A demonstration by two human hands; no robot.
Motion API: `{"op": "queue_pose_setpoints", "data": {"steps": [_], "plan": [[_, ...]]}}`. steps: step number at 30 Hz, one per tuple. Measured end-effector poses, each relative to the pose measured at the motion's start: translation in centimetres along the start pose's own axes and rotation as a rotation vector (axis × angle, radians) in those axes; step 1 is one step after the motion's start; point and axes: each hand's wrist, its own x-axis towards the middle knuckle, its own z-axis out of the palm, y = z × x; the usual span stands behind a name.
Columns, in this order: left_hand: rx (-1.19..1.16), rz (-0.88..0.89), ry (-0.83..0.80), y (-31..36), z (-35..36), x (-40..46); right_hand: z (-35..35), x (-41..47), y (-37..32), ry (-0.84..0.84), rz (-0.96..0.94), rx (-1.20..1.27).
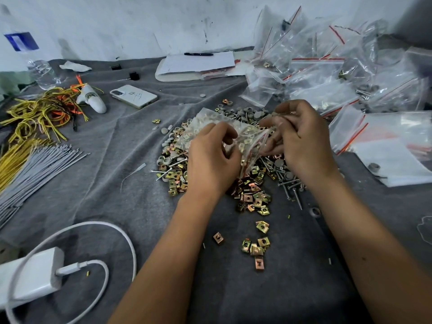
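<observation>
A small clear zip bag (pixel 205 122) with a red seal strip, partly filled with metal parts, is held above a heap of brass-coloured clip nuts (pixel 253 195), grey washers (pixel 247 114) and screws (pixel 291 185) on a grey cloth (pixel 131 188). My left hand (pixel 211 160) grips the bag at its mouth, fingers curled over the plastic. My right hand (pixel 301 141) pinches the other side of the mouth, with fingertips at the opening. What the right fingertips hold besides the plastic is hidden.
A pile of filled zip bags (pixel 332 73) lies at the back right, flat bags (pixel 392 146) at the right. Left: yellow and orange wires (pixel 39 113), grey cable ties (pixel 35 167), a phone (pixel 133 96), a white charger with cable (pixel 35 277). Paper with a pen (pixel 198 59) lies behind.
</observation>
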Motion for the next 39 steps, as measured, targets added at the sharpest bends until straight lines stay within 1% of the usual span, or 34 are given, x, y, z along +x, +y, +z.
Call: {"op": "queue_pose_setpoints", "data": {"steps": [3,6,10,12,15,18,20,23,27,30,33,35,36,39], "plan": [[-0.045,0.061,-0.034,0.7,0.2,-0.1,0.0,0.0,0.0,-0.055,0.03,-0.001],[-0.05,0.12,-0.044,1.0,0.5,-0.1,-0.2,0.0,0.3,-0.118,0.002,-0.046],[-0.108,0.153,0.011,1.1,0.7,-0.1,0.0,-0.2,0.4,-0.331,-0.045,-0.046],[-0.134,0.16,0.047,1.1,0.8,-0.1,0.1,-0.3,0.4,-0.4,-0.06,-0.056],[-0.146,0.158,0.067,1.0,0.7,-0.1,0.2,-0.3,0.5,-0.422,-0.069,-0.084],[-0.149,0.155,0.053,0.9,0.5,0.0,0.1,-0.3,0.5,-0.453,-0.06,-0.082],[-0.145,0.126,0.066,0.7,0.4,0.1,0.2,-0.3,0.6,-0.434,-0.068,-0.088],[-0.156,0.053,0.104,0.5,0.3,0.2,0.1,-0.2,0.6,-0.34,-0.129,-0.088],[-0.244,-0.061,0.061,0.7,0.5,0.0,-0.1,-0.1,0.5,-0.287,-0.155,-0.072],[-0.217,-0.036,0.03,0.9,0.3,0.0,0.0,-0.3,0.3,-0.255,-0.191,-0.122],[-0.16,-0.022,0.015,0.8,-0.1,0.2,0.0,-0.5,0.3,-0.181,-0.226,-0.194],[-0.085,0.008,0.008,0.5,-0.4,0.3,0.1,-0.5,0.2,-0.152,-0.267,-0.246],[-0.038,0.036,-0.019,0.4,-0.5,0.3,0.1,-0.6,0.2,-0.142,-0.28,-0.259],[0.095,0.076,-0.174,0.4,-0.4,0.1,0.1,-0.5,0.2,-0.1,-0.322,-0.324]]}}
